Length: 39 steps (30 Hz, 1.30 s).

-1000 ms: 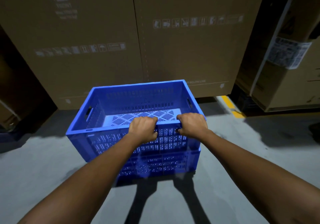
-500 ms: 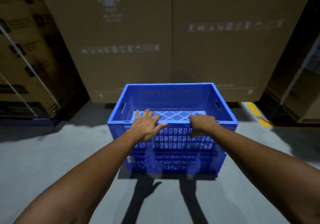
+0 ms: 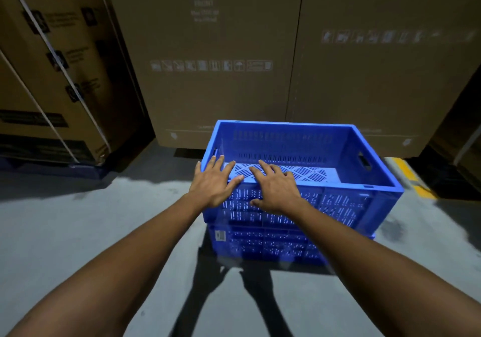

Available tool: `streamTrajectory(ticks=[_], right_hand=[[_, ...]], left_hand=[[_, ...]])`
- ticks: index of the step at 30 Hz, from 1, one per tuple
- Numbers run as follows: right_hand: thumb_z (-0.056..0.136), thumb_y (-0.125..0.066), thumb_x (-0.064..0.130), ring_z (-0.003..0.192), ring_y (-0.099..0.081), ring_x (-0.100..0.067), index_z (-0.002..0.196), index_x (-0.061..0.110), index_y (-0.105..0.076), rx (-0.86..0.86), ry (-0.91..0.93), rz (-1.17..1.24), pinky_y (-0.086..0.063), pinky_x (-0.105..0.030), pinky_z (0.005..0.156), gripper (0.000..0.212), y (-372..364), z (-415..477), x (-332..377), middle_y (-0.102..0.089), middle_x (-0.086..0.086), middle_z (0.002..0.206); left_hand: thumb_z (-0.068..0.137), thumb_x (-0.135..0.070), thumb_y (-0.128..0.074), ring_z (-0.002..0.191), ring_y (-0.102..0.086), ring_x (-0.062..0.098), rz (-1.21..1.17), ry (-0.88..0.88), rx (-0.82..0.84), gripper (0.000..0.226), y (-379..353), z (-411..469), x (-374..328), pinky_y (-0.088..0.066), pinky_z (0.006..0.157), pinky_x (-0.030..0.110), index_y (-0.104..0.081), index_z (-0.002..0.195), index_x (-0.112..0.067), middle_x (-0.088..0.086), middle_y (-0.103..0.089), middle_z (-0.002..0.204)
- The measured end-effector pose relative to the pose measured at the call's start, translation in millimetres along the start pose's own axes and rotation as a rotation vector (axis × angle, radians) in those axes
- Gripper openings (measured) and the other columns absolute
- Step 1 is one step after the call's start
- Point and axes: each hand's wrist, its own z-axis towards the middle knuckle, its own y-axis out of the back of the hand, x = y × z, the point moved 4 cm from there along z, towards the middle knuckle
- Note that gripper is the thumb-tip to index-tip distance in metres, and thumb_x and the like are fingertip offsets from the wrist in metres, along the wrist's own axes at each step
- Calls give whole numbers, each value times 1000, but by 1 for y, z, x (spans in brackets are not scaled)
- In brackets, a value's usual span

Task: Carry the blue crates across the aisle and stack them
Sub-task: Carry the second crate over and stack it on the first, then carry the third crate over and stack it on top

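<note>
A blue slatted crate [image 3: 364,201] sits on top of a second blue crate [image 3: 273,245] on the grey floor, right of centre. The upper crate is empty, with handle slots in its end walls. My left hand [image 3: 212,182] hovers flat with spread fingers over the near left corner of its rim. My right hand [image 3: 274,187] is also flat and spread, over the near rim just right of the left hand. Neither hand grips anything.
Tall cardboard cartons [image 3: 260,50] stand right behind the crates. A strapped carton [image 3: 52,76] on a dark pallet stands at the left. A yellow floor line [image 3: 411,175] runs at the right. Bare grey floor [image 3: 91,232] lies to the left and in front.
Both hands have let go of the upper crate's near rim and opened flat. The view has swung left, so the stack now sits further right in view.
</note>
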Motion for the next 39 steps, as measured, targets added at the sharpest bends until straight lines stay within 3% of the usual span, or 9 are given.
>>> streamTrajectory(ticks=[9,12,15,23,33,39], right_hand=[[78,-65,63,146,13,-35,152,25,12,83,8,-82,2,-64,113,114,-2,-29,8,13,-10,161],[80,-66,58,145,19,-35,151,25,17,200,11,-59,3,-63,113,114,12,-38,3,20,-9,159],[82,-68,52,145,18,-33,152,25,15,253,-40,9,-6,-62,115,111,58,-40,-12,21,-8,159],[82,-69,47,146,-2,-35,153,26,10,165,-124,75,-29,-56,109,108,277,-27,-56,8,-13,161],[82,-69,41,138,-23,-35,152,29,5,9,-159,167,-40,-54,103,104,588,-29,-47,-13,-16,157],[85,-67,34,132,-32,-32,153,24,-3,-171,-168,261,-43,-47,100,94,742,-46,-22,-25,-13,152]], left_hand=[[78,-83,1,150,7,27,-8,31,174,90,2,-8,-6,6,113,64,-1,153,-33,6,2,163],[70,-86,4,149,12,26,-34,12,216,98,14,-14,-20,7,113,64,3,153,-33,6,8,163],[80,-82,-7,149,12,25,-91,-37,182,89,60,-5,-41,3,114,61,2,153,-32,6,7,163],[93,-68,-22,150,4,28,-63,-174,87,73,282,33,-95,-7,117,59,-9,154,-30,6,1,163],[91,-67,-21,146,-13,33,-82,-257,-84,73,597,44,-127,-19,116,56,-14,152,-28,12,-15,160],[94,-62,-28,146,-14,31,-191,-249,-154,69,735,15,-134,-24,115,54,-16,153,-27,11,-16,160]])
